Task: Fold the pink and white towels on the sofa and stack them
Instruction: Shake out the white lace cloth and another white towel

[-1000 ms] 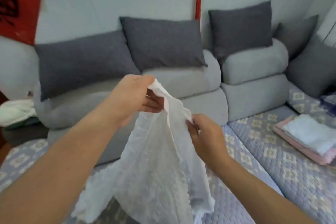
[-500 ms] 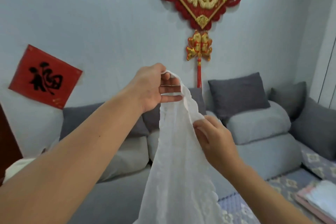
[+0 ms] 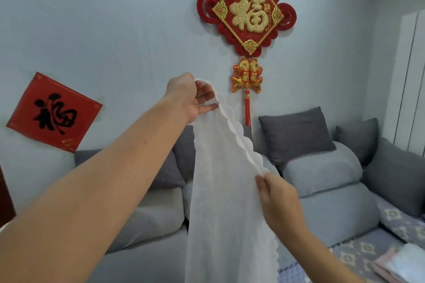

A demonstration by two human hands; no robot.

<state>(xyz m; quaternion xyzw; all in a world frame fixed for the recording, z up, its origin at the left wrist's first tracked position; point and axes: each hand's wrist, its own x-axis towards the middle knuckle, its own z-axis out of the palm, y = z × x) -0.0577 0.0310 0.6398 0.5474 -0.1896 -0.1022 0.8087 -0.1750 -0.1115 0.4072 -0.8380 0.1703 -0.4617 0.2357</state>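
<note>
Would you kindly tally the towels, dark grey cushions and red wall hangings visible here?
White towel held up: 1
Folded towels stacked: 2, white on pink
Dark grey cushions: 5
Red wall hangings: 2
Total: 10

You are in a home living room: a grey sofa (image 3: pixel 322 209) with cushions (image 3: pixel 296 135), red decorations (image 3: pixel 247 10) on the wall.

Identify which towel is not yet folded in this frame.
The white towel, hanging full length between the left hand and right hand; the others lie folded in the stack.
</note>
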